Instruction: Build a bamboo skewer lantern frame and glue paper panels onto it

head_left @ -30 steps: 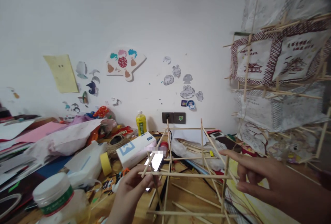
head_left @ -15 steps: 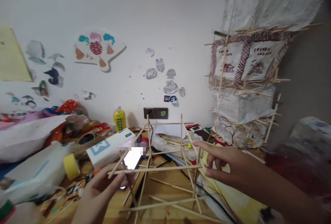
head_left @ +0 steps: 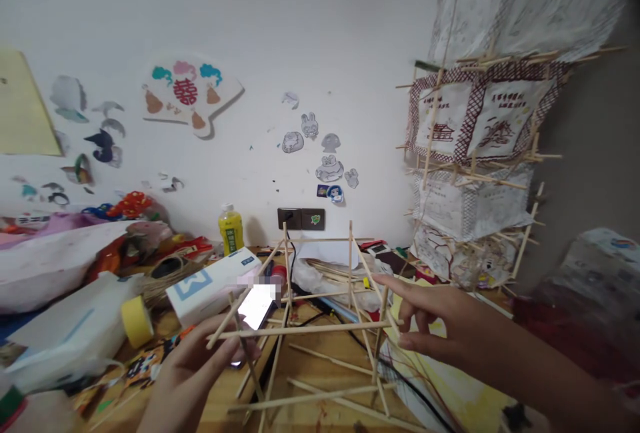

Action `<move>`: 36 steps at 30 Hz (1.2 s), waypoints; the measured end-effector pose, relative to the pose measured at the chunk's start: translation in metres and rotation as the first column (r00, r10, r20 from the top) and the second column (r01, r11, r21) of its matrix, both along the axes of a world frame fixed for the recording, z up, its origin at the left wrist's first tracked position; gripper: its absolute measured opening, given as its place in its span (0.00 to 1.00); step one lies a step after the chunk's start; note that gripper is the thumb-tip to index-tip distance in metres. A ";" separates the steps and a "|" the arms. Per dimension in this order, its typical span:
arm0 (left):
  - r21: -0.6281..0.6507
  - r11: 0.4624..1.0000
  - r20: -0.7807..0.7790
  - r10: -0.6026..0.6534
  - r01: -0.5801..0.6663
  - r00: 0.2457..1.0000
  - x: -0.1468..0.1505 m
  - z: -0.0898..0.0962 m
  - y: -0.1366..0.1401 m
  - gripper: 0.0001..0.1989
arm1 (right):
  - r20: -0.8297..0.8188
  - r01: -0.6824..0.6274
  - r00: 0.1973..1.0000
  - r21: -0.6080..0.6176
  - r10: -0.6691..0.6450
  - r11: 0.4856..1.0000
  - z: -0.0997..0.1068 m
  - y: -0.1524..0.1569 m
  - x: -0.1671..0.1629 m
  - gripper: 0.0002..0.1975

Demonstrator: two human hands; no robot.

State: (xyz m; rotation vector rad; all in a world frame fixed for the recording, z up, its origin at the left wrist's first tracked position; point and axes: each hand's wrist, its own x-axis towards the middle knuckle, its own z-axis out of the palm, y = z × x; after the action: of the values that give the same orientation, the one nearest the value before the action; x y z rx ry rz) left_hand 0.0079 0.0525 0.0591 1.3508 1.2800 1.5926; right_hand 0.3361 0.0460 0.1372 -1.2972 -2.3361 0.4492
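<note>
A box-shaped frame of thin wooden sticks stands on the desk before me, with uprights and crossbars joined at the corners. My left hand is closed on its near left top corner, thumb in front and fingers partly hidden behind the sticks. At the near right top corner, my right hand has its thumb and curled fingers at the stick ends. Its index finger reaches out along the right side stick. A lit phone lies behind the left part of the frame.
Left of the frame are a white box, yellow tape roll, twine and plastic bags. A yellow drink bottle stands by the wall. At right rises a tiered paper-and-stick lantern. A black cable crosses the desk.
Both hands keep their places on the stick frame. The near left corner has shifted very slightly; little else differs.
</note>
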 end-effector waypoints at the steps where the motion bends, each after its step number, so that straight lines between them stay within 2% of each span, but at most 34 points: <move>1: -0.002 1.000 0.005 -0.001 0.001 1.000 0.001 0.001 -0.001 0.20 | 0.012 -0.001 1.000 0.008 0.001 1.000 0.000 0.000 0.001 0.32; 5: -0.044 0.999 0.046 0.019 -0.017 0.999 0.001 0.001 -0.002 0.20 | 0.044 -0.014 0.999 0.083 0.010 0.996 0.001 0.000 0.001 0.34; 9: -0.094 0.991 0.106 0.104 -0.094 0.989 0.000 -0.002 0.000 0.23 | 0.035 -0.052 0.998 0.265 0.045 0.963 -0.001 0.004 -0.004 0.28; 11: -0.121 0.984 0.134 0.148 -0.132 0.980 0.000 -0.003 0.001 0.26 | 0.029 -0.066 0.998 0.315 0.060 0.947 -0.003 0.007 -0.005 0.26; 14: -0.145 0.978 0.153 0.173 -0.151 0.973 0.001 -0.001 0.003 0.27 | 0.018 -0.058 0.998 0.290 0.055 0.955 -0.005 0.010 -0.005 0.25; 19: -0.109 0.979 0.149 0.186 -0.171 0.971 0.001 -0.002 0.004 0.25 | -0.035 -0.025 0.999 0.196 0.033 0.980 -0.004 0.010 -0.004 0.24; 24: -0.119 0.976 0.109 0.193 -0.180 0.975 -0.001 -0.005 0.004 0.25 | -0.058 -0.004 0.998 0.181 0.015 0.983 -0.001 0.010 -0.005 0.24; 29: -0.072 0.983 0.072 0.172 -0.167 0.982 -0.003 -0.004 0.005 0.25 | -0.055 -0.015 0.998 0.139 0.023 0.990 0.001 0.009 -0.005 0.23; 36: -0.013 0.990 0.002 0.141 -0.141 0.990 -0.008 -0.010 0.006 0.20 | -0.033 0.001 0.999 0.121 0.003 0.993 0.003 0.006 -0.005 0.21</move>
State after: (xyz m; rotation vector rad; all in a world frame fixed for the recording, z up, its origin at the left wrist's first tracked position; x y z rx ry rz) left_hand -0.0006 0.0589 0.0495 1.2744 1.4086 1.6775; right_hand 0.3310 0.0520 0.1401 -1.2237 -2.2988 0.3213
